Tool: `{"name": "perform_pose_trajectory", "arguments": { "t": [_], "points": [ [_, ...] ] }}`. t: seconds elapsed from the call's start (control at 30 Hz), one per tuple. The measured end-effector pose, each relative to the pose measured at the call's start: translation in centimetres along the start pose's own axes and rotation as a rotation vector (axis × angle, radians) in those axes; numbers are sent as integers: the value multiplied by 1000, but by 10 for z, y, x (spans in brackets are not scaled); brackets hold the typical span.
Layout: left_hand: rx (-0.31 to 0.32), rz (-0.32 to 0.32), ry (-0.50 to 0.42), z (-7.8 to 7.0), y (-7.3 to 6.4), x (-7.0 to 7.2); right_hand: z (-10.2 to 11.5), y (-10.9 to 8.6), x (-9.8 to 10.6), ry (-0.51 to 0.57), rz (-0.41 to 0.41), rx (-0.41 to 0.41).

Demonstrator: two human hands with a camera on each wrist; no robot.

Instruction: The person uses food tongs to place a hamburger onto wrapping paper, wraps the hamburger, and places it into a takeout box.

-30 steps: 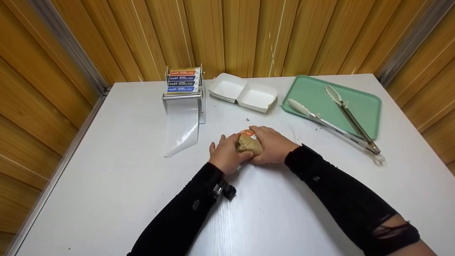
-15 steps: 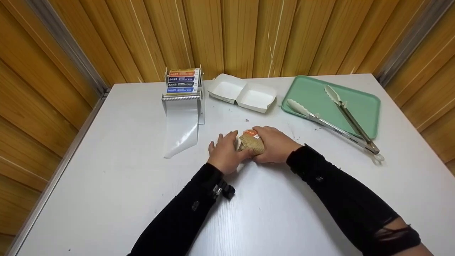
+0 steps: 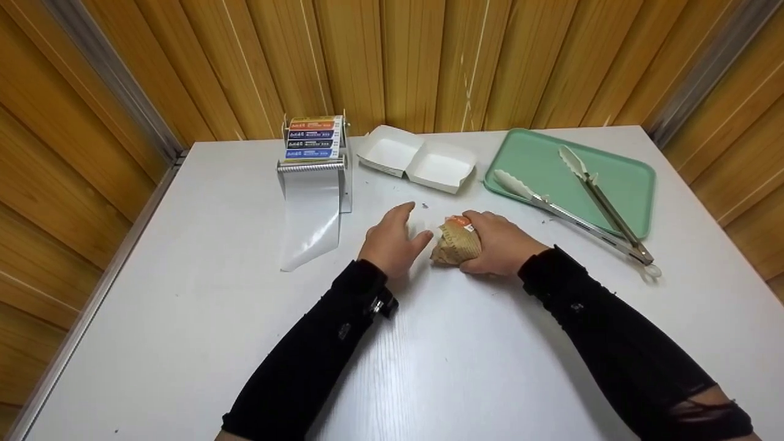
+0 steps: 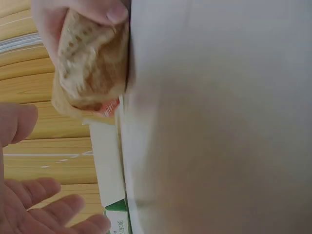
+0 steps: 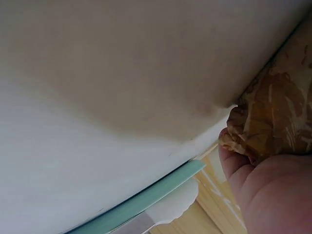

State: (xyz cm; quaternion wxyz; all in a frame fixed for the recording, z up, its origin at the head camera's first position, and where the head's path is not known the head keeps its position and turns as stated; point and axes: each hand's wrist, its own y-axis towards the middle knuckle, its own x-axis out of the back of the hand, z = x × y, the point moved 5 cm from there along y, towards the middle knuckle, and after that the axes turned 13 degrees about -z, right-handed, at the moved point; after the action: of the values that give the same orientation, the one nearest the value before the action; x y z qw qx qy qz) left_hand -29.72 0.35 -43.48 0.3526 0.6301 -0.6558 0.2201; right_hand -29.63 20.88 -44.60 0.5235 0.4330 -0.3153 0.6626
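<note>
Brown paper-wrapped parcel (image 3: 456, 245) has shifted rightward on the white surface (image 3: 184, 343), on the near side of the unfolded clamshell box (image 3: 393, 153). I see the right hand (image 3: 505, 246) gripping it; the left hand (image 3: 392, 245) has let go, relaxed just beside it. I judge the right hand alone now controls it.

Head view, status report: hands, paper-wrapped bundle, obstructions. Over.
Right hand gripping paper-wrapped bundle. Left hand empty, apart from it. Tongs partly over green tray, possibly in the way there.

Black left sleeve (image 3: 303, 367), grey marking (image 3: 344, 331), wrist device (image 3: 384, 305), torn black right sleeve (image 3: 631, 361)
</note>
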Motion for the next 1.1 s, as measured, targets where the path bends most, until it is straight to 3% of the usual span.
{"name": "perform_pose_trajectory", "arguments": {
  "t": [0.3, 0.57, 0.77, 1.1],
  "points": [
    [-59, 76, 178, -22, 43, -19, -21, -9, 11, -8, -2, -41],
    [-111, 113, 354, -38, 70, -39, -37, -16, 18, 13, -2, -89],
    [-118, 140, 415, -38, 78, -51, -43, -19, 20, 19, -2, -92],
    [-116, 134, 435, -37, 80, -50, -47, -23, 27, 20, -12, -106]
  ]
}}
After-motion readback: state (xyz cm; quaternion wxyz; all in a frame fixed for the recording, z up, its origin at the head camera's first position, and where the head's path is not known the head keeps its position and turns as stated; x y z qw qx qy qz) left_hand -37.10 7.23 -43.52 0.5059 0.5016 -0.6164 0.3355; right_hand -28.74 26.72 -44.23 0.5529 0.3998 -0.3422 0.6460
